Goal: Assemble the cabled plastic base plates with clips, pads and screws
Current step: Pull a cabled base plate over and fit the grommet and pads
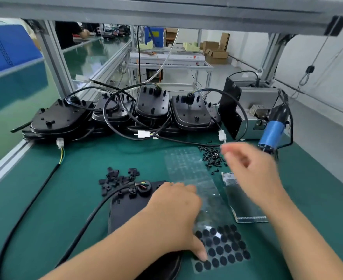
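Observation:
A black plastic base plate with a thick black cable lies in front of me on the green mat. My left hand rests flat on its right side, thumb tip touching the clear sheet of round black pads. My right hand hovers blurred above the mat, fingers loosely curled, holding nothing I can see, just right of the pile of black screws. A heap of black clips sits beyond the plate's top edge.
Several stacked cabled base plates with white connectors line the back of the mat. A blue electric screwdriver hangs at right before a grey screw feeder. A spent clear backing strip and another pad sheet lie between my hands.

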